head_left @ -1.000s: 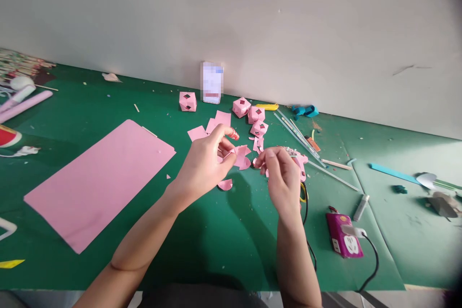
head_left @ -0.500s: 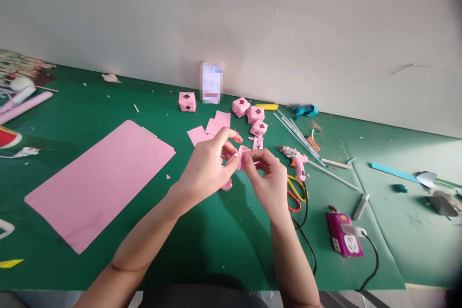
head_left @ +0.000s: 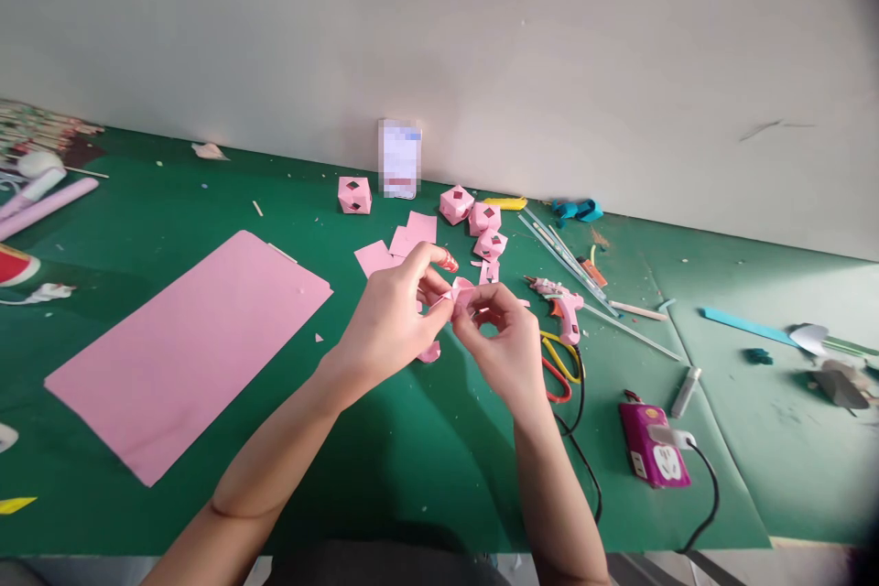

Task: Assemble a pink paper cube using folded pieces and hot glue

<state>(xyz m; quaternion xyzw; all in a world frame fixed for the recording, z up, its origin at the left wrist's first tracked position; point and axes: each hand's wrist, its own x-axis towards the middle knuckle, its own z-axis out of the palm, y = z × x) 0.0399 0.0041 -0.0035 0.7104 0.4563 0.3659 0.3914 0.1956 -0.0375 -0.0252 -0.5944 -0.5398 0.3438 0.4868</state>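
Both forearms angle inward over the green mat (head_left: 426,439), wrists raised. The left hand (head_left: 388,320) and right hand (head_left: 504,343) meet with fingertips pinched together on a small folded pink paper piece (head_left: 461,291), held just left of the pink glue gun (head_left: 563,307).

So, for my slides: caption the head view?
Left hand and right hand hold a small pink paper piece over a green mat, glue gun nearby.

- A large pink sheet (head_left: 189,348) lies on the green desk (head_left: 412,439), left of centre.
- Folded pink cubes (head_left: 483,218) sit upper centre, near the wall.
- Pink glue gun (head_left: 564,304), scissors (head_left: 559,357) and purple power strip (head_left: 646,444) lie right of centre.
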